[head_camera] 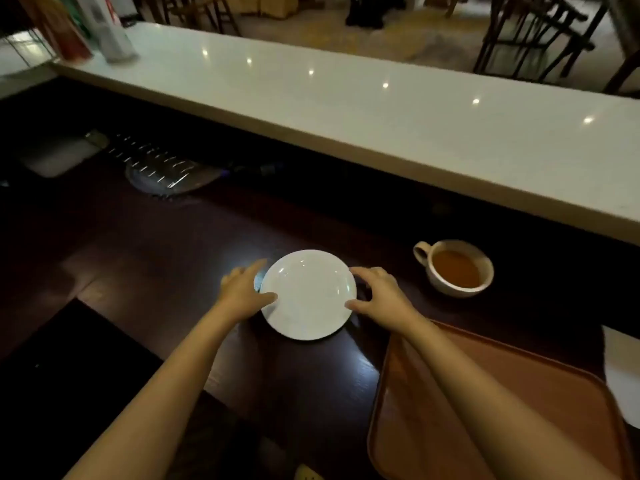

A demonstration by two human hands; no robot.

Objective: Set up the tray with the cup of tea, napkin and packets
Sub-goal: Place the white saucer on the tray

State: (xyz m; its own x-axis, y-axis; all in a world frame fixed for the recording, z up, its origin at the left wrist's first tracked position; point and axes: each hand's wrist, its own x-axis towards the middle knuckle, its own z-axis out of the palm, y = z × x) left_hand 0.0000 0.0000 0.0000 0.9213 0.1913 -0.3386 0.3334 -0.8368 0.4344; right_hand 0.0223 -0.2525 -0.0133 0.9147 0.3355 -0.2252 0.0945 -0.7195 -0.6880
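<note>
A white saucer (308, 294) sits on the dark wooden counter in front of me. My left hand (242, 289) grips its left rim, thumb on top. My right hand (377, 292) grips its right rim the same way. A cream cup of brown tea (455, 268) stands to the right of the saucer, handle pointing left. An orange-brown tray (519, 410) lies at the lower right, under my right forearm, with nothing on it. A white napkin (623, 368) lies at the right edge, past the tray. No packets are visible.
A raised white bar top (381, 109) runs diagonally behind the dark counter (156, 254). A glass dish with a metal rack (162, 168) sits at the back left. Menus and a bottle (110, 32) stand at the far left. Chairs stand beyond the bar.
</note>
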